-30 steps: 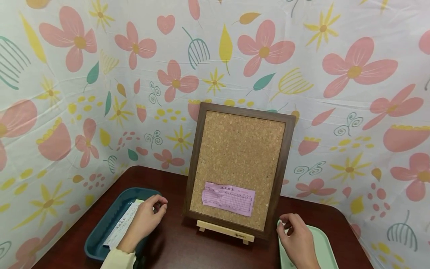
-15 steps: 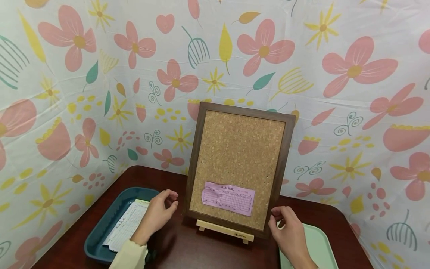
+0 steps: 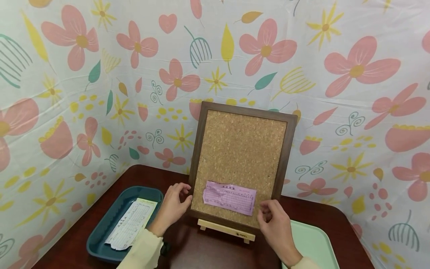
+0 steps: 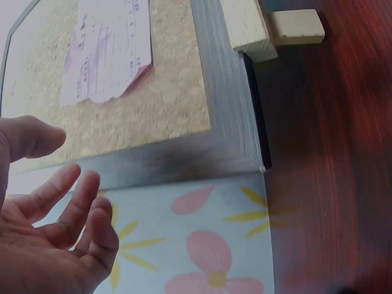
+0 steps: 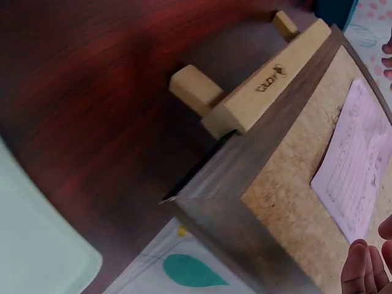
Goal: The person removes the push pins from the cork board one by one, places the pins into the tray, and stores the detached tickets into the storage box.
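A pink printed paper slip (image 3: pixel 229 198) lies against the lower part of a cork board (image 3: pixel 243 149) in a brown wooden frame. My left hand (image 3: pixel 173 205) hovers by the frame's lower left side, fingers loosely bent and nothing between them. In the left wrist view its thumb and fingers (image 4: pixel 92 233) are apart, and the slip's torn edge shows beyond. Near the slip's right end is my right hand (image 3: pixel 275 228), fingers bent, holding nothing that I can see. The right wrist view catches only its fingertips (image 5: pixel 361 266) beside the slip's corner.
A light wooden easel ledge (image 3: pixel 226 230) supports the board. At the left stands a dark blue tray (image 3: pixel 97 233) with white and yellowish paper slips (image 3: pixel 131 224) in it. A pale green tray (image 3: pixel 317 243) lies at the right. Flowered cloth hangs behind the table.
Both hands have moved inward to the board, the left rightward from over the blue tray, the right leftward from the green tray. The pink slip stays in place.
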Tool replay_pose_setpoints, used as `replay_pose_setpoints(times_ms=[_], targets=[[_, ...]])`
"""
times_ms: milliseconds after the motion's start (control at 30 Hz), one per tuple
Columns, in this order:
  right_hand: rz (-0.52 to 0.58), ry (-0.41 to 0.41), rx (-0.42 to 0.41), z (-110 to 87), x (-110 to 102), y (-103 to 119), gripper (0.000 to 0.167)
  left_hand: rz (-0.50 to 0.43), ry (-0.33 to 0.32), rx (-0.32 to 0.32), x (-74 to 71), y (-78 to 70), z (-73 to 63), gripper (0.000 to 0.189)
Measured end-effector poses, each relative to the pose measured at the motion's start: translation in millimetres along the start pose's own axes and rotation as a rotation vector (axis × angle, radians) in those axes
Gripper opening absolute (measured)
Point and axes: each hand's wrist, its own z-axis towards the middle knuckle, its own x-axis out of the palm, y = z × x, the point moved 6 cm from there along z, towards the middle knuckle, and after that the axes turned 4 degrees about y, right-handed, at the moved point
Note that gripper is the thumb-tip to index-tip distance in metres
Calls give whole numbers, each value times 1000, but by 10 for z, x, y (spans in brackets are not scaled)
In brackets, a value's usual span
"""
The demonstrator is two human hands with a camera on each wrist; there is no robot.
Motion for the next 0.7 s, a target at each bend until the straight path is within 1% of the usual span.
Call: replay_pose_setpoints(times_ms=[200,367,467,567,700], targets=[[8,-21,-3,103,95,81,24,16,-7,17,111,-49,49,23],[40,-44,-5,186,153,143,24,-5,9,21,205,-108,76,23],[51,-43,-3,214,200,179,25,-16,18,25,263,-148,101,23],[67,-34,-6,236,257,217,27,-23,14,29,311,-177,129,23],[84,-32,-19,267,320,261,29,-37,3,28,338,-215,159,23]])
